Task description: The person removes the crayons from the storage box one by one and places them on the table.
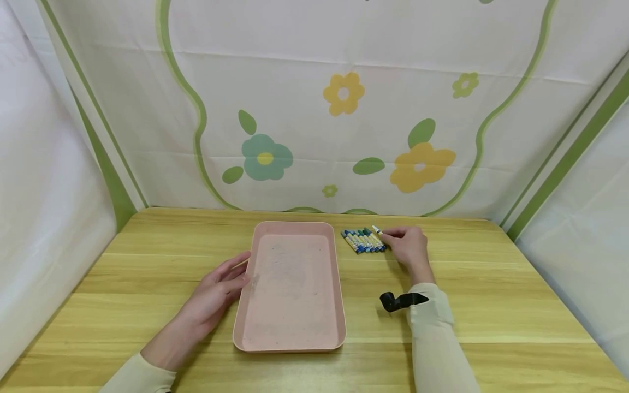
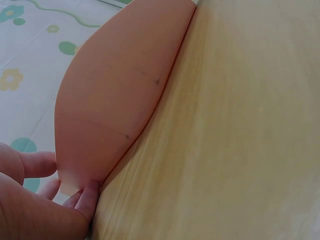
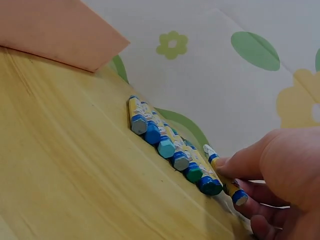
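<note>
My right hand (image 1: pixel 407 245) pinches a white-tipped crayon (image 3: pixel 235 191) in a yellow and blue wrapper between thumb and fingers. It is held tilted at the right end of a row of several similar crayons (image 1: pixel 361 241), whose blue, green and grey ends show in the right wrist view. A shallow pink rectangular tray (image 1: pixel 290 295) lies to the left of the row, its floor bare apart from faint marks. My left hand (image 1: pixel 213 297) rests against the tray's left side, with fingertips on the outer wall and the thumb right at the rim.
The wood-grain table (image 1: pixel 491 305) carries the tray and crayons. A white cloth (image 1: pixel 304 120) with printed flowers rises along its back edge, and pale cloth walls stand at both sides. A black strap mount (image 1: pixel 400 301) juts from the right wrist.
</note>
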`<state>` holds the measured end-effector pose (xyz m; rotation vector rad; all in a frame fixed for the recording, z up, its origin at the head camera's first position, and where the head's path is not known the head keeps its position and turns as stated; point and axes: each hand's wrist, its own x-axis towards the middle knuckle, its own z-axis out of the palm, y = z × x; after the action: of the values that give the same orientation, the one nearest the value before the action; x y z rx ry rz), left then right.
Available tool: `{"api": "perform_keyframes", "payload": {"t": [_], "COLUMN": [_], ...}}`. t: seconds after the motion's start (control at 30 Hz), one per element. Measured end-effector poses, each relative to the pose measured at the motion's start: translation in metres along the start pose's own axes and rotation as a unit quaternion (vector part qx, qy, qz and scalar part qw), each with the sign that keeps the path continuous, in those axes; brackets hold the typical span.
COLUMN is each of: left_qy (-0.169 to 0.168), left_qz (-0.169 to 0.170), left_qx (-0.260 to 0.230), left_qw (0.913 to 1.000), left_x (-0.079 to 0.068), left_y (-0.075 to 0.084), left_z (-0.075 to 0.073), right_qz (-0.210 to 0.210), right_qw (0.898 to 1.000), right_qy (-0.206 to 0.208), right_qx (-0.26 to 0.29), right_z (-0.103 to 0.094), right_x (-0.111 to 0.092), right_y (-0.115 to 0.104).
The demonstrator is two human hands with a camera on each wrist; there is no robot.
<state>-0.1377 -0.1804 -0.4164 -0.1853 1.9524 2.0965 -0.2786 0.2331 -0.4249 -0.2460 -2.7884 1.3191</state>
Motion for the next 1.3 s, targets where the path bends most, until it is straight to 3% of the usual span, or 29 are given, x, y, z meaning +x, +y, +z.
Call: {"api": "perform_keyframes", "payload": {"t": [1.3], "left_qy": [0.003], "left_qz": [0.001], "left_qx": [0.000], "left_qw": [1.0000], "left_x": [0.0022], "left_y": [-0.0004], "left_z": [0.0037], "right_qz": [0.006], "right_qw": [1.000], "right_qy": [-0.025], "right_qx": [-0.012], "right_z": [-0.0028], "right_x": [-0.0012], "right_y": [0.0029]}}
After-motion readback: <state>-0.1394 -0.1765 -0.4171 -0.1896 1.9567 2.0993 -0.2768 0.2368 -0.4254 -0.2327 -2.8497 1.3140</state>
